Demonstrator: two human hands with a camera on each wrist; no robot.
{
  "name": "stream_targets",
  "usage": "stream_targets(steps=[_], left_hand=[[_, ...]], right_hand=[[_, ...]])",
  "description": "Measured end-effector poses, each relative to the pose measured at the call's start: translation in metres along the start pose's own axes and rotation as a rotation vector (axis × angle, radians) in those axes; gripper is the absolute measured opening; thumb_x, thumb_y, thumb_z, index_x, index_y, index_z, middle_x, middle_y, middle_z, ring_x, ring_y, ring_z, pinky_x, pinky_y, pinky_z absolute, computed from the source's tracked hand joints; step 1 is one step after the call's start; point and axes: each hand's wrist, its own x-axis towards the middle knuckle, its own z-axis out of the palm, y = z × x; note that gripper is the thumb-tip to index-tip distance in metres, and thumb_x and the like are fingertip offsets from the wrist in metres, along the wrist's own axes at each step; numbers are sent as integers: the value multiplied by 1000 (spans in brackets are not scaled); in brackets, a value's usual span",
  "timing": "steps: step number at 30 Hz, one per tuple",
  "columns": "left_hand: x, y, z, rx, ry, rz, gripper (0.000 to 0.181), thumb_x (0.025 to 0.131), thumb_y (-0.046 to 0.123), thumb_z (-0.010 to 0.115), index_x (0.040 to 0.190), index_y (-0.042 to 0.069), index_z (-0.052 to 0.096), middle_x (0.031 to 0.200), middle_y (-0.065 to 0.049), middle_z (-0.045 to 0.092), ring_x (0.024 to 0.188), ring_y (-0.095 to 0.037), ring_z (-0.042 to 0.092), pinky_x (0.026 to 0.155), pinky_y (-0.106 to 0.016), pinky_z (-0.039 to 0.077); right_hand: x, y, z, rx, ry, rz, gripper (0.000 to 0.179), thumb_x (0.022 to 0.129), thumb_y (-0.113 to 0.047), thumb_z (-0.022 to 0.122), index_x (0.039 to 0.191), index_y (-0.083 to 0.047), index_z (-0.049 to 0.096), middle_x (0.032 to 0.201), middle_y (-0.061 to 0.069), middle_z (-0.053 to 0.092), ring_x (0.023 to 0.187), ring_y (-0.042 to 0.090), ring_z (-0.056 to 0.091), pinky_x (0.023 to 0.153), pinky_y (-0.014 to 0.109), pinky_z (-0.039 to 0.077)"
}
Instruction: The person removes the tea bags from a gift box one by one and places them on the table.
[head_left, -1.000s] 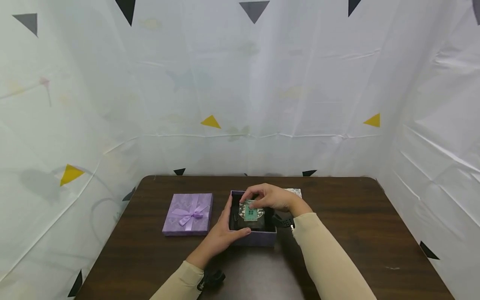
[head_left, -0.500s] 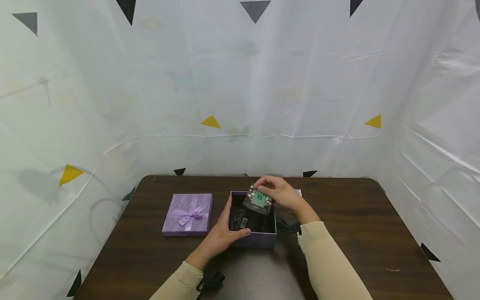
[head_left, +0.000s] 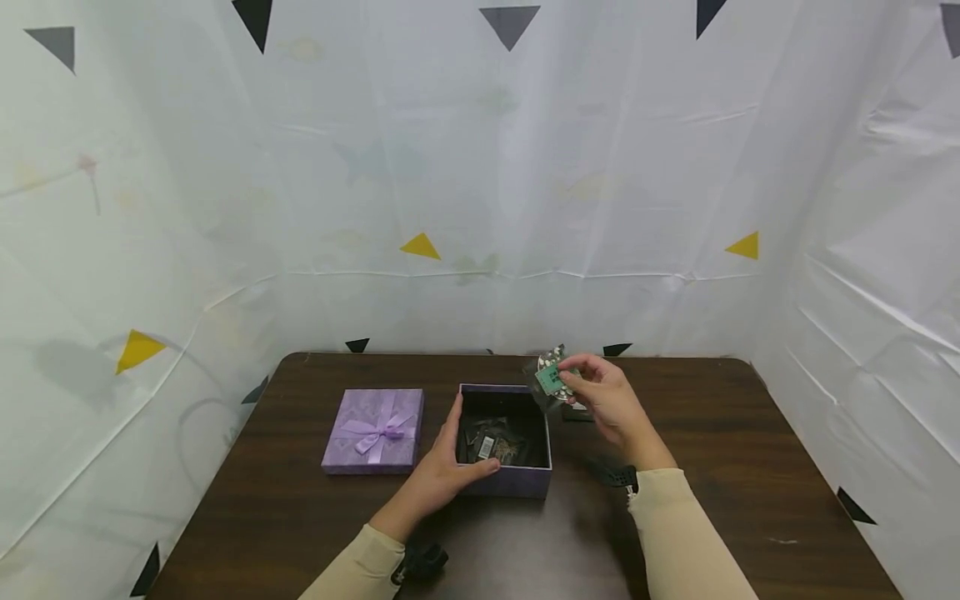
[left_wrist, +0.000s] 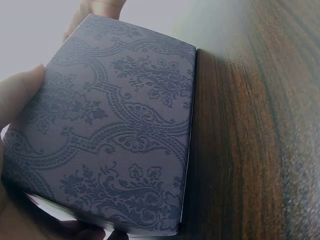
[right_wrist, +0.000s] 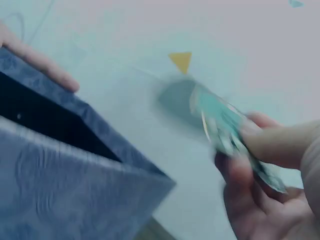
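Observation:
In the head view, a purple box [head_left: 504, 482] stands uncovered at the middle of the table. My left hand [head_left: 437, 479] holds it at the near left corner, fingers along the left wall and thumb at the front rim. Its embossed wall [left_wrist: 115, 125] fills much of the left wrist view. Dark packets [head_left: 495, 442], one with a white barcode label, lie inside. To the right of the box, my right hand [head_left: 611, 404] pinches a small clear packet [head_left: 550, 379] with a green label and floral print, raised over the table; it looks blurred in the right wrist view.
The purple lid [head_left: 372, 431] with a ribbon bow lies left of the box. A dark and white item [head_left: 577, 412] is partly hidden behind the right hand. Dark wood table [head_left: 712, 467] surrounds these, with a white patterned curtain [head_left: 637, 167] behind and at both sides.
My right hand has lifted the green-labelled packet out of the box and carried it to the right, past the rim. The packets beneath now show. My left hand stays on the box.

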Motion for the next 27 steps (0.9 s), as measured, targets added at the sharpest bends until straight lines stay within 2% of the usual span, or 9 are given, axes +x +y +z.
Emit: stream_targets(steps=[3,5,10,13,19,23,27], left_hand=[[0,0,0,7,0,-5,124,90,55,87,174,49,-4,186,-2,4,170,-46,7,126,-80,20],[0,0,0,7,2,-5,124,89,55,87,173,50,-4,186,-2,4,170,-46,8,126,-80,21],[-1,0,-1,6,5,1,123,90,54,87,174,49,-4,186,-3,4,169,-45,12,125,-80,24],[-2,0,0,9,2,-2,123,90,54,87,174,49,-4,186,-4,4,169,-45,13,124,-80,25],[-1,1,2,23,5,-19,122,90,56,86,172,53,-5,186,-3,5,169,-47,11,123,-82,25],[0,1,2,26,12,-21,121,91,54,86,172,53,-4,186,-2,5,169,-47,10,123,-83,24],[2,0,2,31,13,-19,122,90,55,86,173,52,-4,186,-2,5,169,-48,10,123,-83,23]], right_hand=[[-5,4,-11,39,94,-24,30,106,-12,73,128,7,67,104,-3,63,83,9,58,69,22,55],[-7,7,-19,75,146,-41,32,107,-12,72,130,9,66,103,-4,65,83,9,57,66,21,54],[-8,14,-43,180,258,-54,46,105,-7,72,145,12,58,115,-1,65,92,9,62,74,21,58],[-12,19,-56,149,300,-40,52,103,-2,73,150,10,54,120,1,62,95,9,62,78,21,59],[-25,27,-74,42,458,13,39,104,-3,72,141,6,64,109,-1,61,81,6,64,63,20,53],[-36,39,-83,107,540,56,35,107,-6,68,140,4,63,107,-1,62,77,8,72,58,20,51],[-44,57,-93,176,581,59,37,108,-3,65,143,6,60,107,3,62,76,11,70,59,22,55]])
